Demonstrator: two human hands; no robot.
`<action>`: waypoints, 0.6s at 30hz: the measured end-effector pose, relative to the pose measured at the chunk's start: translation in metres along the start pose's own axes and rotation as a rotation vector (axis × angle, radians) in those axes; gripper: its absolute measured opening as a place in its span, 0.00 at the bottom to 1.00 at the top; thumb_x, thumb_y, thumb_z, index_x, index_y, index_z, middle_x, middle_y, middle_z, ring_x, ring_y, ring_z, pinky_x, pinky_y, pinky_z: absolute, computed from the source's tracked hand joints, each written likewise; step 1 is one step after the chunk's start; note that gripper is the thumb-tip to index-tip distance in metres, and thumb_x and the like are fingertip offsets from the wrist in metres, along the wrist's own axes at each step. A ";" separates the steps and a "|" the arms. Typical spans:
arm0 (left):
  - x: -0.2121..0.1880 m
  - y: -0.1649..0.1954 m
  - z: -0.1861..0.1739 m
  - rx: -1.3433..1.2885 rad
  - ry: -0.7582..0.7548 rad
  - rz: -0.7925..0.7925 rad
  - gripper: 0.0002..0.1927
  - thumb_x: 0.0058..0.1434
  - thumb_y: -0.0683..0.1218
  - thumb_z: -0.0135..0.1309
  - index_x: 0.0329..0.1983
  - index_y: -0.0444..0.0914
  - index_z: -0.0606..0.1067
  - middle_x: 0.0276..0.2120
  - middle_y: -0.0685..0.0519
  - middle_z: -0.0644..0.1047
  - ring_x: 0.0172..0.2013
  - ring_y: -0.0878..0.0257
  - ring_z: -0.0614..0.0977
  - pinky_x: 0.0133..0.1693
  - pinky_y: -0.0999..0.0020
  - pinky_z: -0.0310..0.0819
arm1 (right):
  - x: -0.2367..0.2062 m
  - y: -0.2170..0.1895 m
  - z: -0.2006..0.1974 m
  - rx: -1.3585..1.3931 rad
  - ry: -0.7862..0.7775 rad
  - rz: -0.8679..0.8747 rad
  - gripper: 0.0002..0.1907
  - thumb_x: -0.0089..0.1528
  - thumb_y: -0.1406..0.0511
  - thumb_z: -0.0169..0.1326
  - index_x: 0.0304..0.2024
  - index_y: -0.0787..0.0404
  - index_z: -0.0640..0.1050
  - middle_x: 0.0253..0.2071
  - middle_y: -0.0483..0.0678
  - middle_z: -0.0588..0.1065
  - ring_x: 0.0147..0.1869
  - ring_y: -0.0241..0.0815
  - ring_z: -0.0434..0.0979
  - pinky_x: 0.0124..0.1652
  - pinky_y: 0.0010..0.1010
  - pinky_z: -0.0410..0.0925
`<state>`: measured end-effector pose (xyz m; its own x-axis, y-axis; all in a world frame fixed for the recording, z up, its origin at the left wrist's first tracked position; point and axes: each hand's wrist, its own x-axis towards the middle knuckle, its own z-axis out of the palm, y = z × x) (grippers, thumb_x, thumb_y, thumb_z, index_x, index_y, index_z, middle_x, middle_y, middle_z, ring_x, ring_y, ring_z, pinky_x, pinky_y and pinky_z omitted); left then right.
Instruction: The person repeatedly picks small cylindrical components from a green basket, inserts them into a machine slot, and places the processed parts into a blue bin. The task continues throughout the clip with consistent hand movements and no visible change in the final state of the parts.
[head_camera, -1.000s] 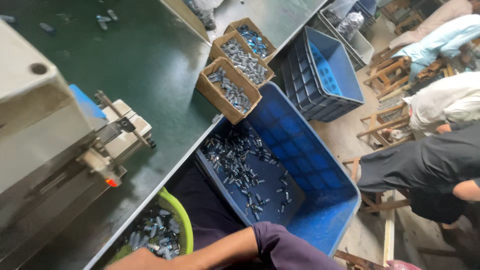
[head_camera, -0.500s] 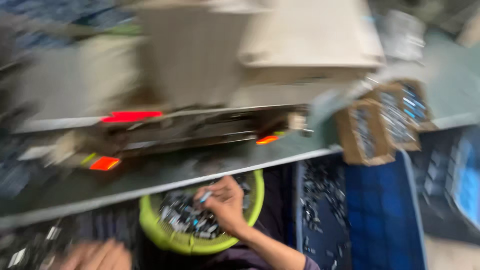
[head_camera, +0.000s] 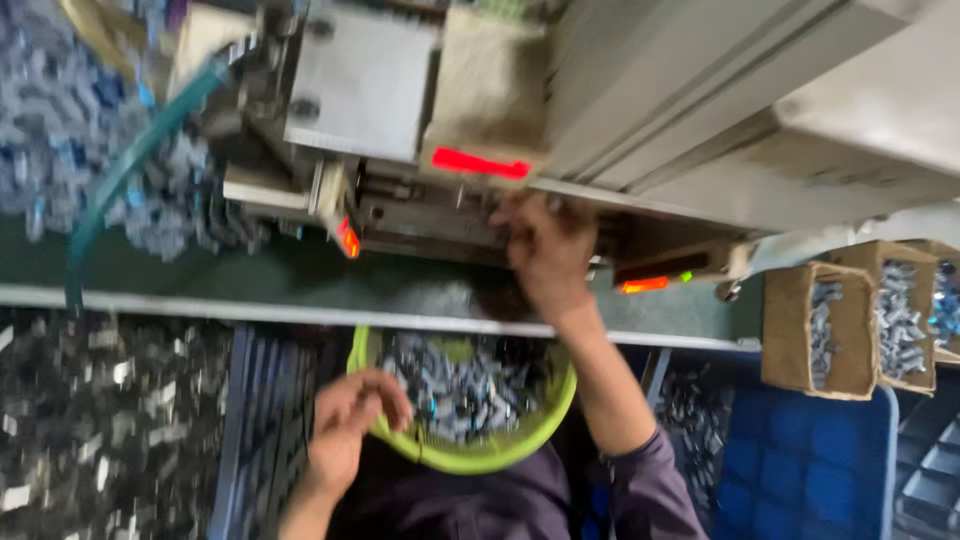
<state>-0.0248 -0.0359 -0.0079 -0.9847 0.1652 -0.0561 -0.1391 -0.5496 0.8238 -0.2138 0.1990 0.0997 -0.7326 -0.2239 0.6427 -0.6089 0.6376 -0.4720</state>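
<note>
The fingers of the right hand (head_camera: 545, 250) are curled and pressed up against the dark slot of the machine (head_camera: 620, 110) on the bench; blur hides whether they pinch anything, so I cannot tell if a part sits between them. The left hand (head_camera: 345, 420) has its fingers bent inward in a loose fist at the left rim of the lime-green basket (head_camera: 480, 455), touching or just beside that rim, and whether it closes on a piece cannot be told either. The basket sits low in front of the person, under the edge of the green bench top (head_camera: 300, 285), and is heaped with small silvery metal parts (head_camera: 460, 385), some with a bluish glint. The right forearm rises from a dark purple sleeve (head_camera: 650, 490) at the lower right and crosses over the basket's right side, the wrist straight and the hand reaching up and away from the body. The left forearm comes up from the bottom edge, wrist bent slightly inward. Right of the machine stand open cardboard boxes (head_camera: 815, 330) of similar parts, above a blue crate (head_camera: 800, 460).
</note>
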 end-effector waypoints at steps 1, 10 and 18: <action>-0.002 0.000 -0.001 0.016 0.039 -0.005 0.20 0.67 0.52 0.53 0.42 0.27 0.76 0.32 0.44 0.80 0.33 0.57 0.80 0.37 0.64 0.73 | -0.003 -0.006 -0.005 0.082 -0.016 0.109 0.15 0.58 0.80 0.53 0.43 0.60 0.80 0.40 0.48 0.79 0.45 0.42 0.82 0.44 0.36 0.76; -0.018 0.002 -0.028 0.037 0.291 0.160 0.14 0.67 0.46 0.51 0.43 0.28 0.75 0.31 0.45 0.78 0.32 0.59 0.78 0.36 0.66 0.70 | -0.130 -0.070 0.014 0.237 -0.561 0.215 0.10 0.59 0.72 0.60 0.43 0.63 0.80 0.42 0.53 0.81 0.47 0.53 0.80 0.47 0.45 0.73; -0.016 -0.014 -0.024 0.084 0.264 0.145 0.11 0.68 0.44 0.52 0.44 0.29 0.75 0.32 0.47 0.78 0.33 0.61 0.77 0.39 0.67 0.70 | -0.156 -0.039 0.103 -0.070 -0.767 0.288 0.14 0.57 0.67 0.59 0.45 0.65 0.78 0.35 0.61 0.79 0.40 0.62 0.79 0.40 0.48 0.71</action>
<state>-0.0093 -0.0499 -0.0322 -0.9884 -0.1349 -0.0700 0.0036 -0.4808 0.8768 -0.1070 0.1327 -0.0446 -0.8770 -0.4697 -0.1010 -0.3632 0.7858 -0.5007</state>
